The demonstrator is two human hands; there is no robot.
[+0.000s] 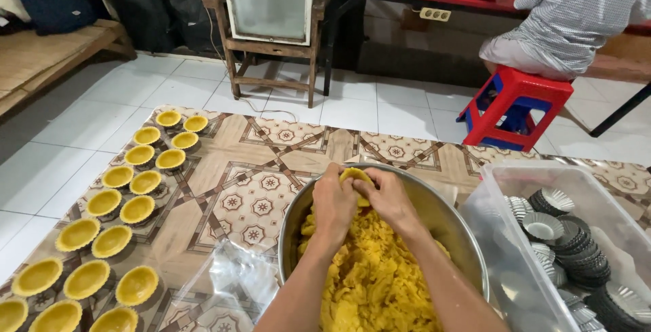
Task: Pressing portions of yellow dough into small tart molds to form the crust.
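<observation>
A lump of yellow dough sits pinched between both hands at the far rim of the metal bowl, above the dough mass. The left hand and right hand curl their fingers closed around it. At three o'clock stands a clear plastic tub of empty metal tart moulds; at nine o'clock, rows of dough-lined tart shells cover the patterned mat.

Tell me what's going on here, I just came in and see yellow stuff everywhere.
A person's left hand and right hand together pinch a lump of yellow dough over a metal bowl full of it. Dough-lined tart tins sit in rows on the patterned mat; a clear tub holds empty tins.
</observation>
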